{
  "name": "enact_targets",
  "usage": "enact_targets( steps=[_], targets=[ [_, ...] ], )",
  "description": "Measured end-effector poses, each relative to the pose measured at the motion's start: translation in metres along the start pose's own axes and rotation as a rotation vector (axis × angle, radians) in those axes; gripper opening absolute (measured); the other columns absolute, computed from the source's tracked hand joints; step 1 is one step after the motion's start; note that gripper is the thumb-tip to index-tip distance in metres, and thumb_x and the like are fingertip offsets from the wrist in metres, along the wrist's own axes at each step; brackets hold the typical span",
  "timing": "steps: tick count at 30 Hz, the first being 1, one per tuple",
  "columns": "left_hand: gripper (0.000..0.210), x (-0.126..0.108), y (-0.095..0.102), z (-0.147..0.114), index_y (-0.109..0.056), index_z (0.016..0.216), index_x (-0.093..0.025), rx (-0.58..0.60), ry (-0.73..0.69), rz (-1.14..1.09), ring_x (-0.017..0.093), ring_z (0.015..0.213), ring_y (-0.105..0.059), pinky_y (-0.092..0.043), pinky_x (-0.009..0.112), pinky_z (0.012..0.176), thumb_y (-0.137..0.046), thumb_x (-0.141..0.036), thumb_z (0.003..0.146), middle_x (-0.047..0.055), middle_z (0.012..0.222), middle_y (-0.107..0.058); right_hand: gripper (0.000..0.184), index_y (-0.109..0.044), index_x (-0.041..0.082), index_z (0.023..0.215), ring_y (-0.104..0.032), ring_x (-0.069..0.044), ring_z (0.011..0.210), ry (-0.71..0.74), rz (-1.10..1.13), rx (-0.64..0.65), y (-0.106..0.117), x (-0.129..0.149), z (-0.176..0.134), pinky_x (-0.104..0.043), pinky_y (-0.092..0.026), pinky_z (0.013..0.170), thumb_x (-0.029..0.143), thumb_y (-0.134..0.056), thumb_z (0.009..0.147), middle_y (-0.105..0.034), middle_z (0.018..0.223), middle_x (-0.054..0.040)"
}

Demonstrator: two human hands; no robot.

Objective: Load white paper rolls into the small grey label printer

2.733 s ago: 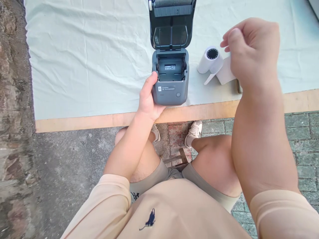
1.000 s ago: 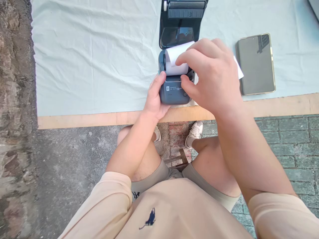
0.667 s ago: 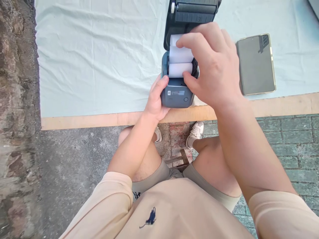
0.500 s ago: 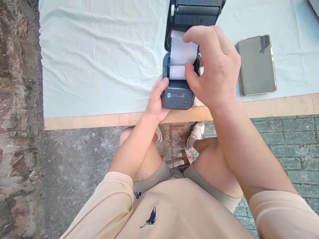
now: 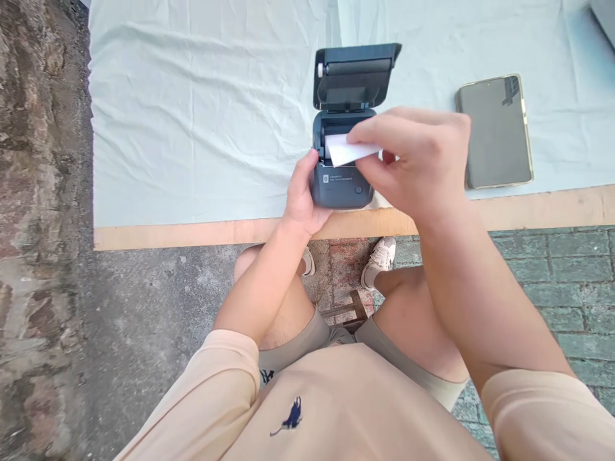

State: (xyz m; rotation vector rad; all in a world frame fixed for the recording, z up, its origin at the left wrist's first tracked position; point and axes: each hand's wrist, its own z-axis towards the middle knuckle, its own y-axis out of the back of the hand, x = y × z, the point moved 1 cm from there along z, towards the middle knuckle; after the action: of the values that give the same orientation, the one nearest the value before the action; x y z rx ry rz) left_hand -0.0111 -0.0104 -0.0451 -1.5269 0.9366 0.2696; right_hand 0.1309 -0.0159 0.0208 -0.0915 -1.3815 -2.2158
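Observation:
A small dark label printer [image 5: 343,187] rests near the table's front edge, its hinged lid [image 5: 354,77] raised at the back with a black roller inside. My left hand [image 5: 305,195] is wrapped round the printer's left side, thumb along the upper edge. Over the open paper bay, my right hand [image 5: 413,160] pinches a strip of white paper [image 5: 346,151] between thumb and fingers. The strip's free end points left and toward me, across the bay. Behind the strip and my fingers, most of the paper roll is hidden.
To the right of the printer a smartphone [image 5: 500,131] in a clear case lies on the pale blue cloth [image 5: 202,115]. A wooden board edge [image 5: 216,232] runs along the table's front. A dark grey object [image 5: 606,19] shows at the top right corner. A rough wall [image 5: 38,224] stands at left.
My right hand has come down and toward me, bringing the paper's end from upright over the lid to low across the bay. The raised lid appears lower and more foreshortened.

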Motion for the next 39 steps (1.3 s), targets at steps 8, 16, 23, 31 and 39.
enact_targets(
  steps=[8, 16, 23, 31, 39],
  targets=[
    [0.029, -0.001, 0.003, -0.001, -0.065, 0.099, -0.024, 0.054, -0.059, 0.048, 0.021, 0.113, -0.071, -0.055, 0.035, 0.106, -0.076, -0.029, 0.073, -0.004, 0.086, -0.073, 0.019, -0.069, 0.021, 0.075, -0.059, -0.011, 0.06, 0.088, 0.349, -0.053, 0.0, -0.001, -0.019, -0.028, -0.043, 0.051, 0.034, -0.059, 0.086, -0.075, 0.087, -0.0011],
    [0.042, 0.003, 0.008, -0.003, -0.064, 0.105, -0.024, 0.094, -0.109, 0.172, 0.027, 0.12, -0.068, -0.061, 0.038, 0.09, -0.08, -0.035, 0.068, -0.001, 0.096, -0.072, 0.026, -0.05, 0.022, 0.115, -0.063, -0.016, 0.106, -0.19, 0.58, -0.349, 0.01, -0.013, 0.011, -0.033, -0.05, 0.09, 0.028, -0.048, 0.089, -0.053, 0.13, -0.0086],
    [0.045, 0.001, 0.006, -0.005, -0.064, 0.108, -0.027, 0.089, -0.104, 0.252, 0.029, 0.127, -0.063, -0.058, 0.041, 0.097, -0.078, -0.039, 0.067, 0.0, 0.104, -0.073, 0.02, -0.057, 0.019, 0.105, -0.063, -0.017, 0.096, -0.22, 0.584, -0.081, 0.017, -0.018, 0.016, -0.033, -0.05, 0.085, 0.026, -0.052, 0.087, -0.065, 0.1, -0.004],
    [0.034, -0.007, -0.009, -0.007, -0.063, 0.096, -0.028, -0.08, 0.021, 0.119, 0.033, 0.133, -0.057, -0.053, 0.044, 0.106, -0.047, -0.054, 0.082, 0.006, 0.097, -0.076, 0.041, -0.056, 0.032, 0.116, -0.058, -0.022, 0.109, -0.203, 0.421, 0.387, 0.013, -0.009, 0.014, -0.037, -0.05, 0.087, 0.027, -0.068, 0.077, -0.063, 0.122, 0.0002],
    [0.029, -0.003, -0.003, -0.004, -0.066, 0.091, -0.022, -0.116, -0.006, 0.007, 0.023, 0.11, -0.071, -0.057, 0.037, 0.1, -0.045, -0.042, 0.09, 0.001, 0.084, -0.075, 0.037, -0.051, 0.031, 0.113, -0.057, -0.022, 0.1, -0.204, 0.425, 0.383, 0.011, -0.001, 0.011, -0.039, -0.05, 0.082, 0.026, -0.065, 0.079, -0.059, 0.119, -0.0017]
  ],
)
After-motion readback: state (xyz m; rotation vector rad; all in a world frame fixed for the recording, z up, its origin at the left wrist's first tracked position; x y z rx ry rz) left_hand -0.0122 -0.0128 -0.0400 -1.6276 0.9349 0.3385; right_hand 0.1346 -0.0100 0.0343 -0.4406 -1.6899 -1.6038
